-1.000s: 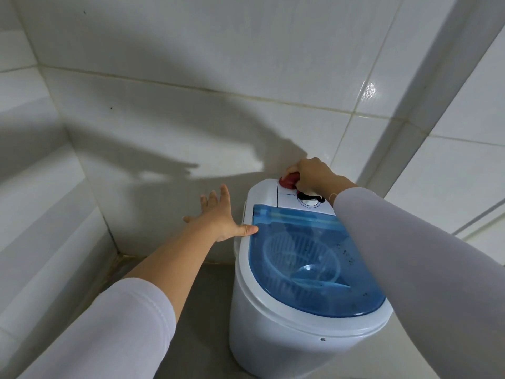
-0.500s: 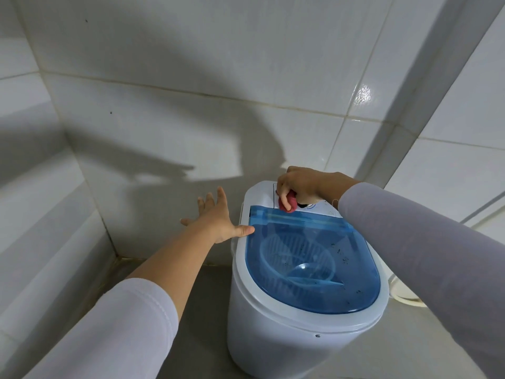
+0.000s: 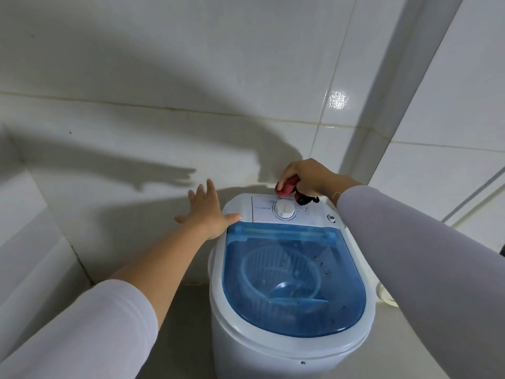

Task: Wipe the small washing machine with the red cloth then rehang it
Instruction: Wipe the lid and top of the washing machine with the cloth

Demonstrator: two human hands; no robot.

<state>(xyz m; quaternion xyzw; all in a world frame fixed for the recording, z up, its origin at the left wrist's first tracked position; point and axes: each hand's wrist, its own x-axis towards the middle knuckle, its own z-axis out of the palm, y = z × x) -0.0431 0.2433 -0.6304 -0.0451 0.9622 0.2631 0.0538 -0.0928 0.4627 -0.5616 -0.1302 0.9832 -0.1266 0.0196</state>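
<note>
From the head camera, the small washing machine stands on the floor, close to the tiled wall. It is white with a see-through blue lid, and a white basket shows through the lid.

The right hand is at the back edge of the machine, above the white control panel. Its fingers are curled tight around the red cloth, which is bunched into a small lump. The cloth seems to touch the top edge of the panel, just behind the round white dial.

The left hand has its fingers spread wide and holds nothing. Its thumb rests on the left rim of the machine, so it seems to steady it.

The step looks like wiping the back of the top. To do it well, the right hand should press the cloth flat, not in a lump, and rub all around the dial and into the corners. The left hand should hold the machine firm so it does not slide. The lid has dark specks, so it likely needs wiping too.
</note>
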